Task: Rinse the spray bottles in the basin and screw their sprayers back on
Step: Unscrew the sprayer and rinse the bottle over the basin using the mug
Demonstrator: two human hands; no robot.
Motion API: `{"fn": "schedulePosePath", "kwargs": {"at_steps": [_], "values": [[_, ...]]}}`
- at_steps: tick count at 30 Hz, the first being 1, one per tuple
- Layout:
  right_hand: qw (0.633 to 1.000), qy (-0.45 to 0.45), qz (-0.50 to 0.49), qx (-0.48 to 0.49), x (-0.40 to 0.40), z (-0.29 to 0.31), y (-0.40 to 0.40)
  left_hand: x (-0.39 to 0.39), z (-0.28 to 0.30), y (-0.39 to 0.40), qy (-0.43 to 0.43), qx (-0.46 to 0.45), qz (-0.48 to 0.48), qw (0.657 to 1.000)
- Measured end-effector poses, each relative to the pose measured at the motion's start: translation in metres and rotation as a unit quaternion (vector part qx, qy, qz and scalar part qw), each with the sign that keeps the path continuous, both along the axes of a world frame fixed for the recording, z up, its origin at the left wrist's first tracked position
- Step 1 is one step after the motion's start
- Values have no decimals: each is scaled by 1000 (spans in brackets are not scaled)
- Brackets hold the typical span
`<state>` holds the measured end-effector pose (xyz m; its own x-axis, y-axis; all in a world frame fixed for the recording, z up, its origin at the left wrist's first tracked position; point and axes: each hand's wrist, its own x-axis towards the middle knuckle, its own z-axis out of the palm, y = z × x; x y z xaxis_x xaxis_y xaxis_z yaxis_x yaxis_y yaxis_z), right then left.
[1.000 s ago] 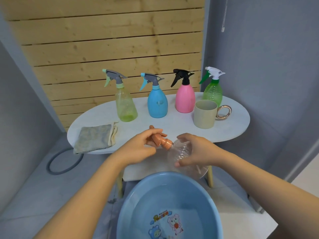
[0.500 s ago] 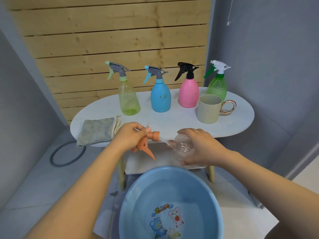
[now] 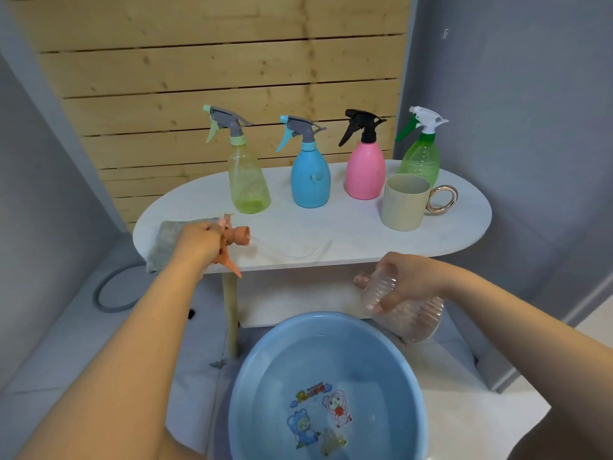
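Note:
My left hand point(image 3: 195, 242) grips an orange sprayer point(image 3: 232, 242), detached, its clear dip tube point(image 3: 288, 250) trailing right over the table's front edge. My right hand point(image 3: 408, 280) holds the clear bottle point(image 3: 408, 313) tilted, neck pointing left, just above the far right rim of the blue basin point(image 3: 252, 376). The basin holds shallow water over cartoon stickers. On the white table point(image 3: 348, 227) stand a yellow-green bottle point(image 3: 247, 180), a blue bottle point(image 3: 310, 180), a pink bottle point(image 3: 364, 171) and a green bottle point(image 3: 421, 157), each with its sprayer on.
A beige mug point(image 3: 403, 202) with a gold ring handle stands at the table's right. A grey cloth point(image 3: 164, 242) lies at its left end, partly behind my left hand. A grey hose ring point(image 3: 112, 293) lies on the floor to the left. Wooden slats back the table.
The sprayer has come fully out of the clear bottle. My left hand carried it left toward the cloth, while my right hand moved the bottle right and down toward the basin.

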<state>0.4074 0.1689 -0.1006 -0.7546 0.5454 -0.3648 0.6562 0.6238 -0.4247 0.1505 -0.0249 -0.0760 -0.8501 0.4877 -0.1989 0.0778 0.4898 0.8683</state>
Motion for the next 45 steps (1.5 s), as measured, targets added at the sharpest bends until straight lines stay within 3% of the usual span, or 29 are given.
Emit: {"fn": "schedulePosePath", "kwargs": {"at_steps": [3, 10, 13, 18, 22, 25, 27, 30, 34, 38, 42, 45], "values": [[999, 26, 4, -39, 2, 5, -3, 2, -9, 4, -12, 9, -11, 1000], [994, 75, -4, -73, -11, -3, -11, 18, -29, 39, 65, 35, 24, 997], [994, 75, 15, -78, -16, -2, -14, 17, -37, 52, 72, 9, 30, 997], [996, 48, 42, -57, -25, -3, -17, 32, -31, 63, 155, -53, -34, 986], [996, 51, 45, -55, -27, -5, -23, 42, -27, 54, 253, -91, -82, 960], [995, 63, 49, -60, -30, -6, -30, 46, -28, 40, 388, -105, -99, 910], [993, 85, 39, -65, -30, -6, -39, 55, -24, 29, 421, -93, -115, 895], [991, 110, 27, -65, -27, -9, -59, 75, -19, 9, 335, -97, -170, 922], [992, 116, 26, -30, -29, -14, -80, 101, -27, -13, 68, -120, -204, 969], [981, 179, -42, -69, -34, 1, -79, 108, -27, -21, -114, -89, -260, 955], [940, 231, -20, -248, -33, 17, -70, 101, -39, -10, -134, 1, -305, 943], [942, 212, -5, -259, -42, 25, -53, 95, -39, 11, -106, 54, -247, 962]]}}
